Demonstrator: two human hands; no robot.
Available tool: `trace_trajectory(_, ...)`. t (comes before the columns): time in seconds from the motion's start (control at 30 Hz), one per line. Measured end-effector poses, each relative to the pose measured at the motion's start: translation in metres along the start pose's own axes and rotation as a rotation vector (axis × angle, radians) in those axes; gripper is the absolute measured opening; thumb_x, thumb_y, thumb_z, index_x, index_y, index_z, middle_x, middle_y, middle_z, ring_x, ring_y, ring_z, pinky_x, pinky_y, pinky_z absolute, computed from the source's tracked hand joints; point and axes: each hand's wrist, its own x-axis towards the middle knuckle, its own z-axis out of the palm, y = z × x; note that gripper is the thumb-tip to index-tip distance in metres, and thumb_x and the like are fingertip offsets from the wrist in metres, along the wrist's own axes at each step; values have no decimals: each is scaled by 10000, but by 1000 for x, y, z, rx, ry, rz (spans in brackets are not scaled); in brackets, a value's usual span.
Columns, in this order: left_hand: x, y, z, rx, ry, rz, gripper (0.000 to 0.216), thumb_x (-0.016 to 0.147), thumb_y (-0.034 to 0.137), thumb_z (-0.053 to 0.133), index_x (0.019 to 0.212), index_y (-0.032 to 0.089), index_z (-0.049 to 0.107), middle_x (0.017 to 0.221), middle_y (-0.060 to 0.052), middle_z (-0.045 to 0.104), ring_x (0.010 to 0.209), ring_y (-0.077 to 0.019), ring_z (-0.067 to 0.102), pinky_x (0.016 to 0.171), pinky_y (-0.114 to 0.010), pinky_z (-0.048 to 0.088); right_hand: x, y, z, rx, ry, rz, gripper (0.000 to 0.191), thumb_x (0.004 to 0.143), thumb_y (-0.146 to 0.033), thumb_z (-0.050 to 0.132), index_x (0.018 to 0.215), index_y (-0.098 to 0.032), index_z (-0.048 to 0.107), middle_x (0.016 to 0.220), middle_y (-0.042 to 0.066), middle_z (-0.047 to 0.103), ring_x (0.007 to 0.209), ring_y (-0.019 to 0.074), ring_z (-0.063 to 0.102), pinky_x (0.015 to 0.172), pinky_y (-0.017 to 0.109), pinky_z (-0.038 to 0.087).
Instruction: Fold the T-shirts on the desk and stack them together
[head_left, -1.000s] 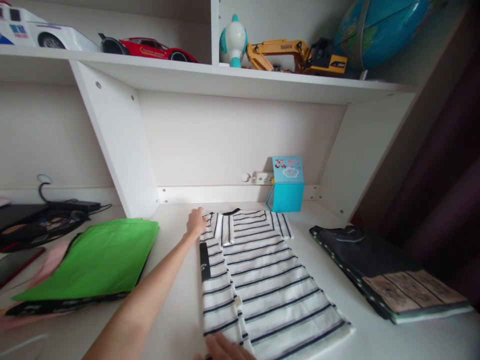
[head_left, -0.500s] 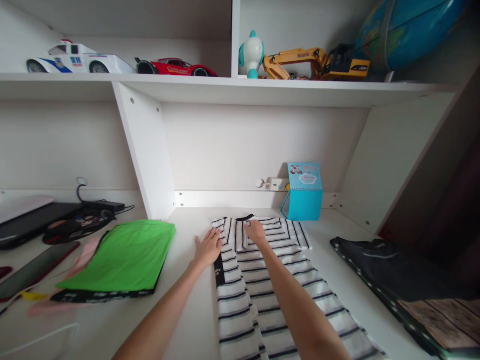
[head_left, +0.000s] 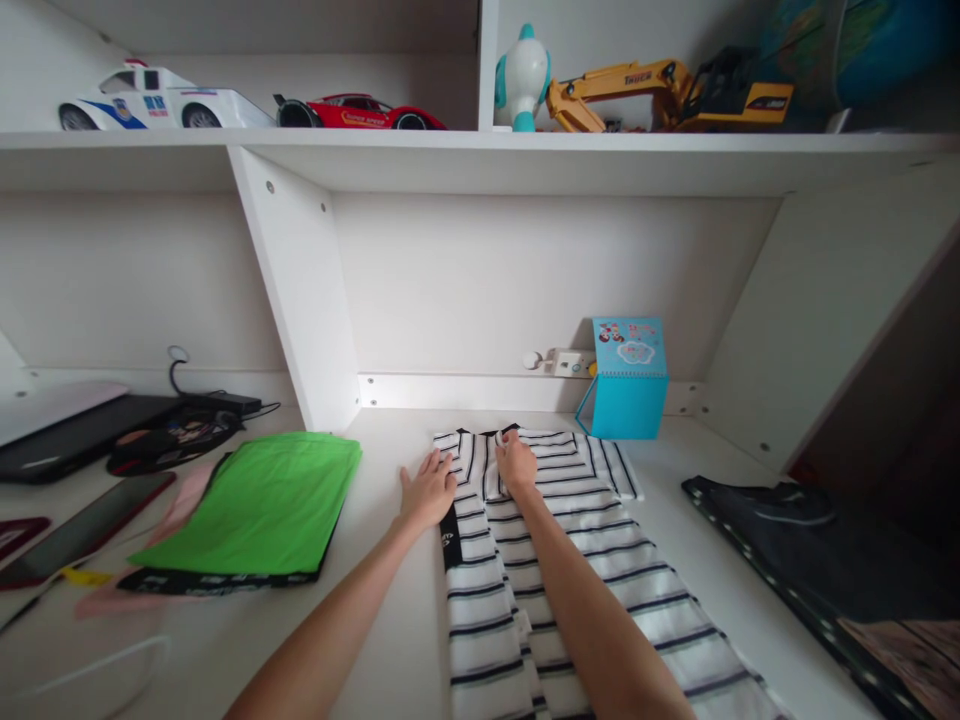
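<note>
A white shirt with dark stripes [head_left: 592, 570] lies on the white desk, its left side folded over lengthwise. A black strip with small pale lettering [head_left: 451, 538] shows along its left edge. My left hand [head_left: 429, 490] rests on that edge near the top, palm down with the fingers extended. Close to the black-trimmed collar, my right hand [head_left: 517, 465] is closed, its curled fingers gripping the shirt fabric. The fingertips of the right hand are partly hidden.
Folded green cloth [head_left: 259, 505] lies to the left, near a phone [head_left: 90, 530]. Dark folded clothing [head_left: 795, 550] lies to the right. Behind the shirt stand a blue desk calendar [head_left: 626, 405] and a power socket [head_left: 571, 363]. A shelf [head_left: 420, 143] holding toys runs above.
The camera view has shifted slightly, so the desk items appear a little further right. My right hand's fingers have turned slightly towards the collar. The left hand stays on the shirt's edge.
</note>
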Motion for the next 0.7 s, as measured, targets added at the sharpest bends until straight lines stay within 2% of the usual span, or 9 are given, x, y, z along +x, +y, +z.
trace_trajectory(0.07,0,1,0,18,-2,-6,492,880,370,213,1355,277,303,1456,-31,159,1324,-244,159,995,-618,62,-3,-5,-5,-6,3,-69,388,904,-234,289,1247,-70,364,1168,185,522,1108,237,459,876,342,330)
trace_trajectory(0.13,0,1,0,38,3,-9,488,881,375,208,1354,293,296,1456,-14,166,1322,-250,165,992,-624,72,-9,-12,-9,-8,-32,-193,444,917,-267,255,1323,-90,287,1295,159,426,1204,213,367,956,332,281)
trace_trajectory(0.2,1,1,1,58,11,-7,489,883,381,198,1357,297,288,1455,-6,169,1319,-259,171,987,-632,86,-19,-19,-11,-12,-126,-341,465,916,-333,279,1335,-134,310,1342,105,394,1240,172,327,996,287,255)
trace_trajectory(0.27,1,0,1,73,9,-5,490,887,373,189,1360,289,281,1456,-6,168,1318,-258,174,986,-632,101,-33,-21,-15,-26,-240,-458,489,900,-390,323,1326,-152,354,1363,81,376,1263,172,301,1015,290,248)
trace_trajectory(0.4,0,0,-1,81,-3,1,486,894,353,174,1363,276,274,1457,-17,161,1319,-236,178,984,-629,114,-80,-11,-39,-67,-354,-574,558,893,-443,307,1356,-131,315,1422,114,252,1323,248,148,1056,451,127)
trace_trajectory(0.5,0,1,-2,74,1,2,477,895,353,188,1359,292,280,1455,-14,169,1318,-238,182,989,-624,110,-138,2,-60,-22,-464,-802,626,883,-526,262,1403,-185,187,1454,84,142,1336,244,56,1056,474,128)
trace_trajectory(0.57,1,0,-2,62,-2,-9,468,892,349,211,1352,312,291,1453,-3,180,1317,-248,187,993,-620,106,-185,13,-64,33,-521,-948,663,874,-533,297,1413,-187,124,1445,112,135,1327,265,94,1027,485,218)
trace_trajectory(0.63,3,-1,-2,41,-11,-11,463,891,348,228,1347,320,302,1452,0,185,1314,-263,191,989,-628,103,-228,24,-66,89,-519,-998,524,914,-413,286,1396,-226,200,1409,116,242,1299,260,219,985,479,303)
trace_trajectory(0.7,5,-3,-2,9,-24,13,457,888,361,252,1338,321,321,1449,-8,192,1313,-279,188,981,-641,96,-256,35,-73,166,-547,-959,421,931,-326,270,1347,-288,319,1335,66,406,1228,209,377,952,407,376)
